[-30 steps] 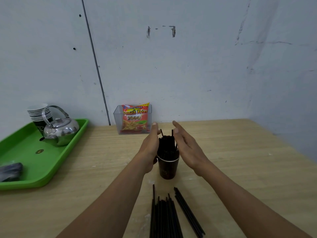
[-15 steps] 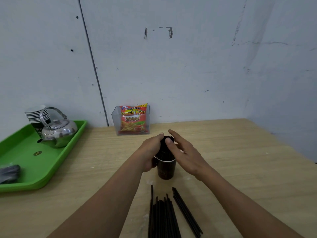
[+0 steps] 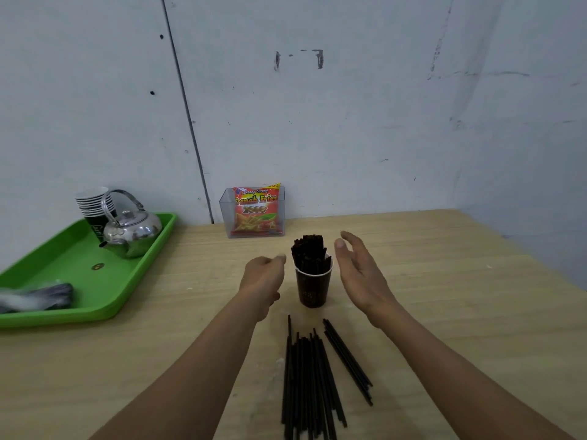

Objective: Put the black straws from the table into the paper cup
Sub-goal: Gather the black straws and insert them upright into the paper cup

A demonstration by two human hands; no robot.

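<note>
Left hand (image 3: 265, 276): fingers loosely curled, holding nothing, just left of the paper cup (image 3: 313, 289) and clear of it. Right hand (image 3: 359, 271): palm turned inward, fingers straight and relaxed, empty, just right of the cup and also clear of it.

The cup stands upright between the hands on the wooden table (image 3: 460, 296). It is packed with a bundle of black straws (image 3: 309, 252) that stand near vertical and project above the rim.

Nearer the person, loose straws (image 3: 306, 376) lie flat in a main pile, with their long axes running away from the person toward the cup. A smaller group (image 3: 347, 360) lies just to the right, angled so its far ends point toward the cup.

Assessment: the straws look light, thin, smooth and fairly stiff, and are likely to roll or fan apart. They are best gathered several at once, gripped around mid-length, then turned upright. The cup looks light and crowded, so a careless push could tip it.
</note>
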